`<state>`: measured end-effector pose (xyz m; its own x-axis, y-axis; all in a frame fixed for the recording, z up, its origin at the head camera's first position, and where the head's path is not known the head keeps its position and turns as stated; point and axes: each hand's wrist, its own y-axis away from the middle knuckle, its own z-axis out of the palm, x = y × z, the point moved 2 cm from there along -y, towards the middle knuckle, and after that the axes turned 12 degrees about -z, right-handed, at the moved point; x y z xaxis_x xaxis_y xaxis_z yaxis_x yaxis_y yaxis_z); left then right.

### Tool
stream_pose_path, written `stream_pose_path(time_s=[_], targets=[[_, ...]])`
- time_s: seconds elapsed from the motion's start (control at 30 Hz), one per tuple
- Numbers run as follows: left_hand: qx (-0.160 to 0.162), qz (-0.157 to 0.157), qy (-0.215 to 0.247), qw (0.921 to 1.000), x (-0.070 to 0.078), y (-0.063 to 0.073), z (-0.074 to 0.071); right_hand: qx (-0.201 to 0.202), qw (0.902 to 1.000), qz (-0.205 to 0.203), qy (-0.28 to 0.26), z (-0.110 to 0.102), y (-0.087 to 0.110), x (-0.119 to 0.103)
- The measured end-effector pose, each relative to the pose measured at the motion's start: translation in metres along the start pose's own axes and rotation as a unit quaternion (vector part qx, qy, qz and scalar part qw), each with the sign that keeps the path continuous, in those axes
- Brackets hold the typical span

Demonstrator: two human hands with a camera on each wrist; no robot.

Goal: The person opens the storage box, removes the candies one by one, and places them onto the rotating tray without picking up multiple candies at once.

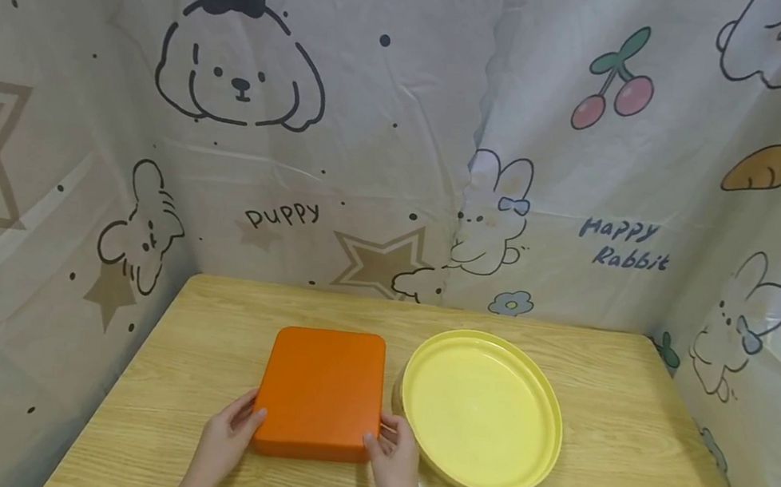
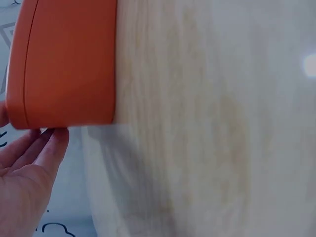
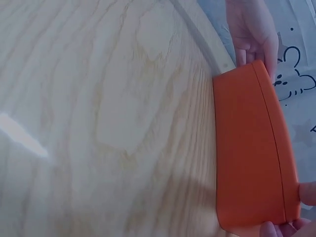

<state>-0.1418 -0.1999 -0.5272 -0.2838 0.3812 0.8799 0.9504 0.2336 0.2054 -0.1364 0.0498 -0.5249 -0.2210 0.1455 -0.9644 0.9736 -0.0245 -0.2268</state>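
Note:
A square orange box [image 1: 322,387] with rounded corners lies flat on the wooden table. Along its side a thin seam shows between lid and base in the left wrist view, where the box [image 2: 71,69] fills the upper left. My left hand [image 1: 227,432] holds the near left side, thumb at the top edge and fingers along the side wall. On the opposite side, my right hand [image 1: 398,461] grips the near right corner the same way, its thumb [image 3: 308,193] on the lid edge. What the box contains is hidden.
Right beside the box and my right hand sits a round yellow tray [image 1: 483,415] with a raised rim. The wooden table [image 1: 629,431] extends to the right. Curtains [image 1: 391,115] printed with cartoon animals close off the back and both sides.

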Motion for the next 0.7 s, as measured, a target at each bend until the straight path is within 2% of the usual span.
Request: stream_pose_path(time_s=[0.23, 0.37, 0.6, 0.7], targets=[[-0.034, -0.024, -0.006, 0.9991, 0.006, -0.013, -0.008, -0.017, 0.9985, -0.025, 0.046, -0.002, -0.018, -0.008], [-0.041, -0.02, -0.006, 0.9989, 0.012, -0.025, -0.009, -0.03, 0.9976, -0.034, 0.052, -0.001, -0.038, -0.013], [-0.051, 0.007, -0.047, 0.9976, 0.023, -0.046, -0.009, -0.06, 0.9959, -0.004, 0.067, 0.002, -0.073, -0.015], [-0.06, 0.009, -0.071, 0.9957, 0.027, -0.052, -0.01, -0.065, 0.9946, 0.007, 0.081, 0.004, -0.082, -0.012]])
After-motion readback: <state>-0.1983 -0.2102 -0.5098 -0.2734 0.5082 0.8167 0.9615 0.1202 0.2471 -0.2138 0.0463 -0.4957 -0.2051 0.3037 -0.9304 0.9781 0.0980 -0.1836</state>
